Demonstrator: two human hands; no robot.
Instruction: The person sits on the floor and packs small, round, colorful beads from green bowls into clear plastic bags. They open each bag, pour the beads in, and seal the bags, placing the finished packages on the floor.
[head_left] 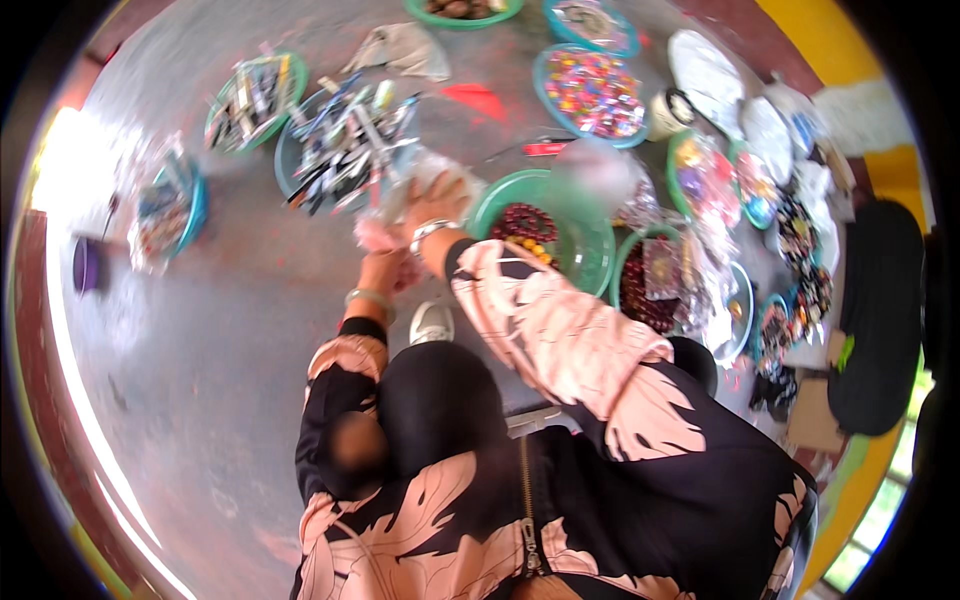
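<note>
My left hand [388,270], with a bangle at its wrist, is closed at the near end of a crumpled clear plastic bag [408,172]. A pinkish blur at its fingertips hides detail. My right hand [437,197] reaches just beyond it, fingers spread over the bag, palm down. Close beyond both hands, a blue basin [285,165] is heaped with pens and slim packaged items [350,145]. Right of my right hand stands a green basin [590,245] with dark red bead strings [523,222] and yellow beads [533,248] inside.
Colourful wrapped pieces [595,92] fill a basin at the far right. Green [300,75] and blue [198,215] basins stand on the left, near a purple cup [87,265]. A red-handled tool [545,149] lies on the grey floor. Bagged goods [708,175] crowd the right side.
</note>
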